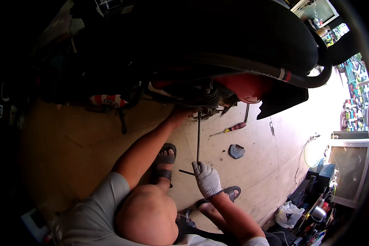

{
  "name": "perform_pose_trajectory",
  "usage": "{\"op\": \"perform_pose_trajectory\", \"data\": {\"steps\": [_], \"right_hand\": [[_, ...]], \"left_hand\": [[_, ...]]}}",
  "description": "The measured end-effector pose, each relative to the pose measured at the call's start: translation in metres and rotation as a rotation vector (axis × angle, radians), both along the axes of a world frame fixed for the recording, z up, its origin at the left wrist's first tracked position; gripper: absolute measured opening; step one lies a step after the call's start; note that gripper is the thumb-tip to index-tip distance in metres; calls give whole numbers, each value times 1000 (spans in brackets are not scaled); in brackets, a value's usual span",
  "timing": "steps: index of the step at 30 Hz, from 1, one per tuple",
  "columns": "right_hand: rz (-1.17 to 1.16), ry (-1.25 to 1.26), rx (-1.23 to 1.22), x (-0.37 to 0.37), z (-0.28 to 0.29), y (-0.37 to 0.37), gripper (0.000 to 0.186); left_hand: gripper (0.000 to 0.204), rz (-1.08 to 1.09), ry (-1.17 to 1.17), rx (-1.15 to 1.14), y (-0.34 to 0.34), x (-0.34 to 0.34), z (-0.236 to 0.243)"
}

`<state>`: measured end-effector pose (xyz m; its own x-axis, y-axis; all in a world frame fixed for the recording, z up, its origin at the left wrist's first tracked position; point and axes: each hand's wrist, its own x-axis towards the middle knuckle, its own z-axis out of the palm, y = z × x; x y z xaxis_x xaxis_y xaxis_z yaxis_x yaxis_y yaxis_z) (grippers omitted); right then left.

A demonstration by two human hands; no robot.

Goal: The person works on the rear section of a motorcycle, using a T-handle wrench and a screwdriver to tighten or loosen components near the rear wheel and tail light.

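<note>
Bare and rounded, a knee (146, 213) filled the foreground, while beyond it the right hand (206, 178) in a knitted white glove closed around a long thin metal rod (198, 137) reaching up to the motorcycle's shadowed engine (207, 100), where the left hand (180, 112) vanished, its grip indiscernible.

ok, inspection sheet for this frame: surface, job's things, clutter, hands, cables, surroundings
surface: tan floor, bare patches, seams.
job's things: long T-handle rod runs from the right hand up to the engine under the motorcycle.
clutter: screwdriver and a dark pad on the floor, a plastic bag at lower right.
hands: right hand gloved, gripping the rod; left hand reaches to the engine, fingers hidden.
cables: black hose curves past the red tank.
surroundings: shelves of goods at right.
</note>
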<state>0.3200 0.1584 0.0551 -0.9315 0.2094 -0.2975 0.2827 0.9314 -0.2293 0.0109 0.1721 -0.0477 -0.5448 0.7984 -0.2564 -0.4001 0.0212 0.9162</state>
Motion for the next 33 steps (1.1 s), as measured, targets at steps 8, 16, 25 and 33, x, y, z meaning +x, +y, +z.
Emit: {"op": "perform_pose_trajectory", "data": {"steps": [8,16,25,33], "right_hand": [[-60,304,-144,23,-5,2,44],[-405,687,-172,22,-25,-24,36],[-618,559,85,-1,-58,-46,59],[-1192,805,-652,-18,-78,-64,29]], "left_hand": [[19,2,-50,-1,-3,-2,-2],[24,22,-68,38,-2,-1,-13],[25,50,-89,12,-2,-2,-13],[23,23,-146,-2,-2,-3,-6]]}}
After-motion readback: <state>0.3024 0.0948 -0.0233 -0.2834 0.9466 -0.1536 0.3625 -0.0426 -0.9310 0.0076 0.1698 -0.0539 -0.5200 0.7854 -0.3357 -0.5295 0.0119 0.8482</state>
